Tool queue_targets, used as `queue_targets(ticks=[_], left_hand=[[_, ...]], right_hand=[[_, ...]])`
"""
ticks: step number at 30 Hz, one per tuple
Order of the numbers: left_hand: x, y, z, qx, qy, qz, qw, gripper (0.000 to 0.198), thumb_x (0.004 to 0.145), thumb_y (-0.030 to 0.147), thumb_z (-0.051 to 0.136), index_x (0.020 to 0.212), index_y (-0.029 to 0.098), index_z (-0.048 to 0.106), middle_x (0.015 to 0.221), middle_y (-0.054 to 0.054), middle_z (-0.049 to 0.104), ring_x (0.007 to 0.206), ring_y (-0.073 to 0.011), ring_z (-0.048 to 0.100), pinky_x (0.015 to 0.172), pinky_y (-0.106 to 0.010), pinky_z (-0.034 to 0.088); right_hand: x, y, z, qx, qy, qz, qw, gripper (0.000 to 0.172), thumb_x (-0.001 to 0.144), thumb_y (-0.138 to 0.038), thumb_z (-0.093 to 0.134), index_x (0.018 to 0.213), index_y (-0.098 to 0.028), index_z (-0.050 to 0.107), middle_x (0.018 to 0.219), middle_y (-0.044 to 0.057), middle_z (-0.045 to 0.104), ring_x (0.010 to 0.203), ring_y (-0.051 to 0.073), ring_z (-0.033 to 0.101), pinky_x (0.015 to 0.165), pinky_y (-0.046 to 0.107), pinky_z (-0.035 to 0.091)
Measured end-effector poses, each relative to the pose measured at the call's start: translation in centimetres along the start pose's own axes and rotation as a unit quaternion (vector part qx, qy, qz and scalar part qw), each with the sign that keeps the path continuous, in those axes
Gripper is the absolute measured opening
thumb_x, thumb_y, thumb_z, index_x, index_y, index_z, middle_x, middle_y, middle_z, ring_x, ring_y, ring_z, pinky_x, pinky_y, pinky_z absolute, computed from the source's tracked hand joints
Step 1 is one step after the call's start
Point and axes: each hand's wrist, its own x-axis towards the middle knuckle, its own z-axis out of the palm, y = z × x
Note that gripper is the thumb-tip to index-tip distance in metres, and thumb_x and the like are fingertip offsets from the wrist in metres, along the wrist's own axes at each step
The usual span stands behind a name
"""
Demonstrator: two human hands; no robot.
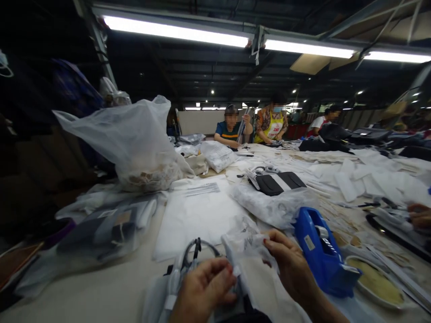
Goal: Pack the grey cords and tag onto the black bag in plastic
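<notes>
A thin clear plastic bag (247, 255) hangs from the pinched fingers of my right hand (291, 264). My left hand (207, 289) is closed, with its thumb and fingertips together beside the bag's left edge; what is between them is too small to make out. Under and behind my left hand lies a dark and grey bag (171, 287) with a grey looped handle (198, 246), partly wrapped in translucent material. My left hand hides much of it. Just right of my right hand stands a blue tape dispenser (319, 255).
White sheets (198, 215) lie ahead, with a packed dark item (111, 229) and a large translucent sack (134, 143) at left. A black and grey bag (278, 181) rests beyond. At right are an oval dish (377, 282) and another person's hand (420, 216). People sit across the table.
</notes>
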Motion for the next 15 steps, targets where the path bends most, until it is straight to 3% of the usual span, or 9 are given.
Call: queue_targets(ticks=[2, 4, 6, 9, 12, 15], left_hand=[[1.4, 0.0, 2.4, -0.141, -0.049, -0.078, 0.986, 0.060, 0.055, 0.058, 0.075, 0.092, 0.012, 0.063, 0.088, -0.011, 0.065, 0.078, -0.0214, 0.063, 0.059, -0.027, 0.052], [2.1, -0.5, 4.2, -0.191, -0.003, -0.077, 0.979, 0.055, 0.051, 0.052, 0.078, 0.084, 0.012, 0.062, 0.074, -0.007, 0.063, 0.058, -0.0130, 0.057, 0.042, -0.018, 0.041], [2.5, -1.3, 5.3, -0.192, 0.077, -0.034, 0.978, 0.049, 0.047, 0.046, 0.080, 0.075, 0.012, 0.060, 0.058, -0.001, 0.058, 0.045, -0.0091, 0.049, 0.034, -0.015, 0.029], [2.9, -2.9, 5.8, -0.173, 0.140, 0.021, 0.975, 0.043, 0.052, 0.046, 0.074, 0.073, 0.012, 0.059, 0.049, 0.002, 0.053, 0.036, -0.0090, 0.043, 0.033, -0.019, 0.028], [3.4, -3.8, 5.6, -0.124, 0.159, 0.041, 0.979, 0.038, 0.059, 0.045, 0.070, 0.075, 0.011, 0.062, 0.049, 0.000, 0.055, 0.036, -0.0101, 0.043, 0.036, -0.022, 0.033], [3.7, -3.9, 5.2, -0.096, 0.184, 0.065, 0.976, 0.031, 0.060, 0.039, 0.071, 0.075, 0.012, 0.065, 0.059, -0.003, 0.062, 0.054, -0.0155, 0.056, 0.052, -0.025, 0.044]], right_hand=[[-1.4, 0.7, 0.9, 0.009, -0.059, 0.010, 0.998, 0.021, 0.070, -0.037, 0.065, 0.071, -0.016, 0.062, 0.060, -0.001, 0.052, 0.056, 0.010, 0.044, 0.054, 0.023, 0.038], [-2.7, 1.6, 1.5, 0.003, -0.095, 0.019, 0.995, 0.024, 0.072, -0.040, 0.065, 0.071, -0.016, 0.062, 0.059, -0.002, 0.052, 0.056, 0.010, 0.046, 0.054, 0.023, 0.038], [-3.6, 2.4, 2.2, 0.011, -0.101, 0.032, 0.994, 0.027, 0.076, -0.042, 0.063, 0.070, -0.016, 0.058, 0.058, -0.002, 0.053, 0.053, 0.010, 0.048, 0.052, 0.023, 0.038], [-4.5, 3.1, 3.6, 0.066, -0.021, 0.069, 0.995, 0.032, 0.075, -0.050, 0.063, 0.084, -0.019, 0.057, 0.064, -0.001, 0.060, 0.051, 0.011, 0.054, 0.046, 0.021, 0.038], [-4.4, 3.0, 5.1, 0.089, 0.063, 0.099, 0.989, 0.052, 0.064, -0.050, 0.073, 0.104, -0.021, 0.055, 0.067, -0.003, 0.061, 0.044, 0.009, 0.052, 0.040, 0.018, 0.035], [-4.0, 2.6, 5.9, 0.108, 0.040, 0.114, 0.987, 0.046, 0.060, -0.044, 0.079, 0.093, -0.017, 0.062, 0.059, -0.003, 0.061, 0.043, 0.009, 0.052, 0.039, 0.018, 0.038]])
